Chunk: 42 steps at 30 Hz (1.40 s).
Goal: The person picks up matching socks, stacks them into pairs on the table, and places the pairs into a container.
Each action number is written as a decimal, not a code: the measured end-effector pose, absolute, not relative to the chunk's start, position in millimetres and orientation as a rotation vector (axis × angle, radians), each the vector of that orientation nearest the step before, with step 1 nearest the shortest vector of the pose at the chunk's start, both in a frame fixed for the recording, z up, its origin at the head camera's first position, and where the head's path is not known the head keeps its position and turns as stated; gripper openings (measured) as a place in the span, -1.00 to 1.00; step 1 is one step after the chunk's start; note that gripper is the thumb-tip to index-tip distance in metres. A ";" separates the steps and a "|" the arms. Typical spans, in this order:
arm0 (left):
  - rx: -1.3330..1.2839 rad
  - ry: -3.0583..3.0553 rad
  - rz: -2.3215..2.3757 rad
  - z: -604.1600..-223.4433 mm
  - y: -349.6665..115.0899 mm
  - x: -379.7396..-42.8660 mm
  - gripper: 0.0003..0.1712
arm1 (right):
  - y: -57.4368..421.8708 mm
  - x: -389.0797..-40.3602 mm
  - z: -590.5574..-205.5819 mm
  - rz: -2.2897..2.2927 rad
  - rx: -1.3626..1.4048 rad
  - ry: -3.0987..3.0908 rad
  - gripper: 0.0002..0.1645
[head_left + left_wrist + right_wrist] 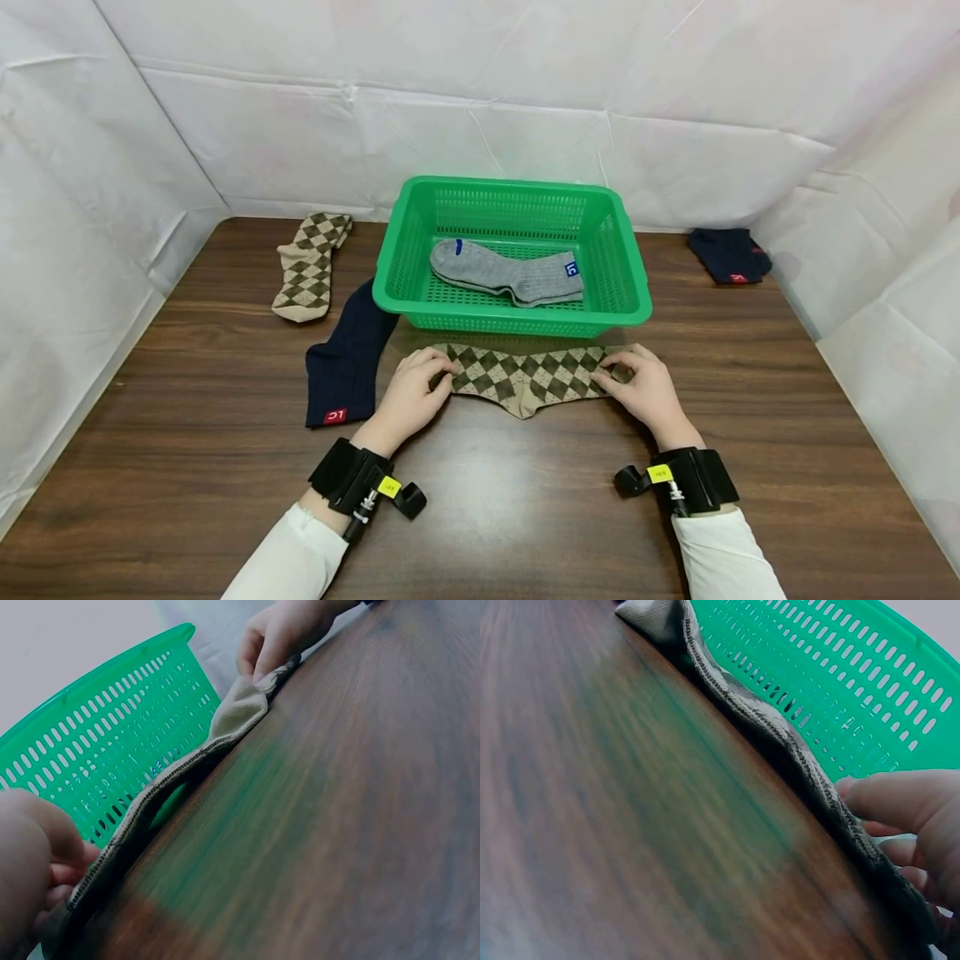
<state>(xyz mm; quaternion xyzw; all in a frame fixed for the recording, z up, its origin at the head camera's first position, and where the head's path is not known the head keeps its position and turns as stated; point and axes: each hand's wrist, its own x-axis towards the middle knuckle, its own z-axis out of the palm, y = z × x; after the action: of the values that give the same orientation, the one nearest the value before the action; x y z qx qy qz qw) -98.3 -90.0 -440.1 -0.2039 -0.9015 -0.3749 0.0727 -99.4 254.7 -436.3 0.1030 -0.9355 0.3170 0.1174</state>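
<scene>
- Head view: left hand (412, 388) and right hand (645, 390) pinch opposite ends of the near argyle sock (522, 375).
- Uneven pull could twist it; lifting might snag the green basket (510, 322).

Tan argyle sock (521, 375), dk olive diamonds, was held out lengthwise L–R at both ends, heel twd near side, near edge partly off worktop (480, 492), just in front of grn basket (510, 320).

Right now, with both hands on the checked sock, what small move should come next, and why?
Probably free the left hand to fetch the matching sock: it lies apart, left of the basket, while the checked sock is spread between that and the right hand.
</scene>
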 end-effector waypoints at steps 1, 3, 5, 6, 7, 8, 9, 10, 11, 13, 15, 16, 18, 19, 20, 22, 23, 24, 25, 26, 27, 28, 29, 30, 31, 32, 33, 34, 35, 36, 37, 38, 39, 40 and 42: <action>-0.608 -2.717 -1.111 -440.4 -89.8 -98.5 -0.82 | 254.6 -99.6 -436.0 0.923 0.299 -2.742 -0.80; -0.597 -2.731 -1.095 -440.9 -89.2 -98.8 -0.82 | 254.1 -99.8 -435.1 0.910 0.291 -2.745 -0.79; -0.582 -2.747 -1.091 -441.3 -88.6 -99.1 -0.82 | 253.7 -99.8 -435.1 0.890 0.280 -2.750 -0.78; -0.577 -2.753 -1.086 -441.6 -88.5 -99.2 -0.82 | 253.7 -99.7 -435.3 0.887 0.274 -2.753 -0.78; -0.574 -2.758 -1.080 -441.6 -88.3 -99.3 -0.82 | 253.7 -99.7 -435.4 0.885 0.267 -2.757 -0.78; -0.572 -2.763 -1.075 -441.7 -88.2 -99.4 -0.81 | 253.8 -99.6 -435.5 0.885 0.260 -2.764 -0.78; -0.572 -2.765 -1.070 -441.6 -88.1 -99.4 -0.81 | 254.0 -99.6 -435.6 0.889 0.254 -2.770 -0.79; -0.574 -2.765 -1.066 -441.2 -87.9 -99.3 -0.81 | 254.3 -99.6 -435.7 0.894 0.247 -2.775 -0.80; -0.576 -2.767 -1.066 -440.8 -87.7 -99.2 -0.81 | 254.5 -99.6 -435.5 0.902 0.240 -2.780 -0.80; -0.579 -2.772 -1.064 -440.5 -87.3 -99.1 -0.81 | 254.9 -99.4 -435.6 0.912 0.224 -2.790 -0.80; -0.580 -2.777 -1.063 -440.6 -87.0 -98.8 -0.81 | 255.1 -99.1 -435.7 0.915 0.211 -2.797 -0.80; -0.579 -2.780 -1.064 -440.7 -86.9 -98.8 -0.81 | 255.2 -99.0 -435.6 0.916 0.207 -2.801 -0.79; -0.579 -2.783 -1.064 -441.6 -86.8 -99.2 -0.79 | 255.3 -99.0 -435.9 0.918 0.201 -2.805 -0.78; -0.580 -2.782 -1.063 -441.8 -86.8 -99.4 -0.79 | 255.3 -99.1 -435.8 0.916 0.201 -2.806 -0.78; -0.580 -2.783 -1.063 -441.9 -86.9 -99.4 -0.77 | 255.2 -99.2 -435.7 0.917 0.203 -2.807 -0.77; -0.578 -2.785 -1.063 -442.2 -87.2 -99.8 -0.75 | 254.8 -99.5 -435.0 0.930 0.208 -2.809 -0.76; -0.578 -2.787 -1.060 -442.4 -87.3 -100.0 -0.75 | 254.5 -99.6 -434.9 0.937 0.208 -2.811 -0.75; -0.578 -2.789 -1.056 -442.5 -87.5 -100.2 -0.74 | 254.4 -99.7 -434.7 0.945 0.210 -2.813 -0.74; -0.577 -2.793 -1.052 -442.5 -87.7 -100.4 -0.74 | 254.3 -99.7 -434.4 0.950 0.212 -2.817 -0.74; -0.574 -2.798 -1.050 -442.5 -87.9 -100.6 -0.74 | 254.3 -99.8 -434.2 0.957 0.214 -2.819 -0.73; -0.574 -2.800 -1.048 -442.5 -87.9 -100.7 -0.74 | 254.3 -99.8 -434.1 0.961 0.215 -2.820 -0.73; -0.575 -2.801 -1.046 -442.4 -87.9 -101.0 -0.74 | 254.4 -100.0 -434.4 0.961 0.217 -2.821 -0.73; -0.575 -2.801 -1.049 -442.0 -87.9 -101.1 -0.74 | 254.5 -100.2 -434.6 0.959 0.219 -2.822 -0.72; -0.577 -2.800 -1.050 -441.6 -87.9 -101.1 -0.73 | 254.6 -100.4 -434.6 0.957 0.222 -2.822 -0.72; -0.578 -2.799 -1.051 -441.2 -87.8 -101.0 -0.73 | 254.6 -100.5 -434.9 0.956 0.224 -2.821 -0.72; -0.576 -2.800 -1.056 -441.0 -87.7 -101.1 -0.72 | 254.7 -100.7 -435.2 0.956 0.226 -2.821 -0.72; -0.576 -2.799 -1.057 -441.0 -87.6 -101.2 -0.72 | 254.6 -100.8 -435.2 0.956 0.226 -2.821 -0.72; -0.572 -2.800 -1.061 -440.8 -87.5 -101.2 -0.71 | 254.3 -100.9 -435.4 0.958 0.226 -2.821 -0.72; -0.565 -2.801 -1.062 -440.7 -87.5 -101.3 -0.70 | 254.4 -101.0 -435.5 0.961 0.225 -2.822 -0.72; -0.559 -2.802 -1.064 -440.8 -87.6 -101.5 -0.70 | 254.4 -101.1 -435.7 0.963 0.223 -2.822 -0.71; -0.550 -2.805 -1.066 -440.9 -87.7 -101.7 -0.69 | 254.4 -101.2 -435.8 0.965 0.222 -2.822 -0.71; -0.544 -2.807 -1.068 -441.2 -87.8 -101.9 -0.69 | 254.4 -101.2 -435.9 0.964 0.222 -2.823 -0.71; -0.538 -2.810 -1.068 -441.3 -87.9 -102.0 -0.68 | 254.3 -101.3 -436.0 0.964 0.221 -2.822 -0.71; -0.532 -2.812 -1.073 -441.3 -88.1 -102.0 -0.68 | 254.4 -101.5 -436.3 0.964 0.221 -2.822 -0.72; -0.530 -2.811 -1.079 -441.3 -88.3 -102.1 -0.68 | 254.5 -101.9 -436.4 0.965 0.220 -2.817 -0.72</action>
<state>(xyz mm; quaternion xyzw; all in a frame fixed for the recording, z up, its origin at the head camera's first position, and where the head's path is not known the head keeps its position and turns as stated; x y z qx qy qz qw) -102.1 -88.3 -441.3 -0.1732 -0.9186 -0.3528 0.0423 -101.9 254.5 -436.4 0.0734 -0.9406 0.3223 0.0776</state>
